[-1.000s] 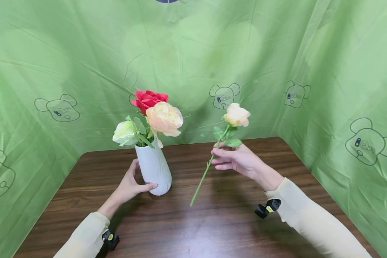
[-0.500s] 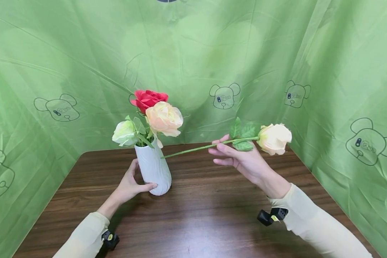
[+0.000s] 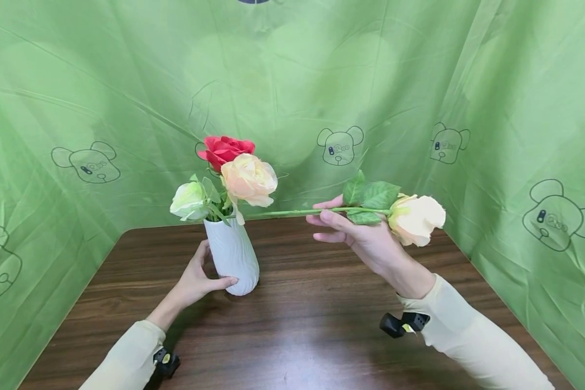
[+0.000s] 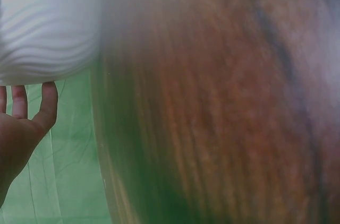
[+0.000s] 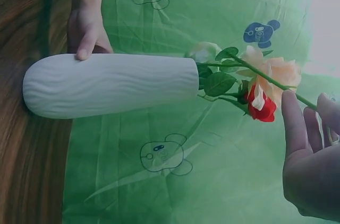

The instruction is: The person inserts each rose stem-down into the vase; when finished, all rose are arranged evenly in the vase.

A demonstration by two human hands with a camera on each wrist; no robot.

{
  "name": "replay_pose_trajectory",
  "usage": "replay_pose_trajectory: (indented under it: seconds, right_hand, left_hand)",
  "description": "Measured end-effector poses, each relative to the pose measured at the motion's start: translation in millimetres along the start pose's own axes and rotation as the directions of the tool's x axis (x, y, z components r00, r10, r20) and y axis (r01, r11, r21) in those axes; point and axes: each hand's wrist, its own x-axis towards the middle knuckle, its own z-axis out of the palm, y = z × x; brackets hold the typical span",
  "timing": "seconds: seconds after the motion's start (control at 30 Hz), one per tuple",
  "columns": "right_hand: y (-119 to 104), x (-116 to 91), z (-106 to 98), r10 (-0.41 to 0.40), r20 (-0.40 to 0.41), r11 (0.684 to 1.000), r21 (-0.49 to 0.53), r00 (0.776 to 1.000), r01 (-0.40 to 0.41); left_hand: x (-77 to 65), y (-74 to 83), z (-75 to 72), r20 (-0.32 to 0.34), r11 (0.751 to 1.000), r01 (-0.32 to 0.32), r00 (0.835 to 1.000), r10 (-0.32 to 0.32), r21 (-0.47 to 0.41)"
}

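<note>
A white ribbed vase (image 3: 231,260) stands on the wooden table, leaning slightly in the head view. My left hand (image 3: 192,281) grips it low, thumb across the front. Out of its mouth rise a red rose (image 3: 226,151), a large peach flower (image 3: 249,180) and a pale green-white bloom (image 3: 188,201). Between thumb and fingers, my right hand (image 3: 372,244) pinches the stem of a cream rose (image 3: 416,221) below its leaves. This stem lies almost level, its head to the right and its lower end overlapping the vase's rim. In the right wrist view the stem (image 5: 265,77) crosses before the blooms.
The dark wooden table (image 3: 292,325) reaches back to a green cloth (image 3: 292,81) printed with bear faces, which also hangs along both sides. A small black camera is strapped at each wrist.
The cream rose has swung from upright to nearly level, its head going right and its stem end left to the vase's rim. My left hand and the vase have stayed put.
</note>
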Motion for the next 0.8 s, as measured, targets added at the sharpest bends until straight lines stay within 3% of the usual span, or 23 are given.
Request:
replay_pose_trajectory:
  seconds: [0.3,0.8]
  right_hand:
    - [1.2,4.7,10.8,0.025,-0.021,0.993,-0.111,0.999,-0.028]
    - [4.9,12.0,17.8,0.0,-0.003,0.98,-0.197,1.0,-0.001]
  left_hand:
    - [-0.9,-0.7,-0.2,0.0,1.0,0.006,1.0,-0.006,0.012]
    - [-1.2,1.4,0.3,0.0,1.0,0.008,1.0,-0.008,0.017]
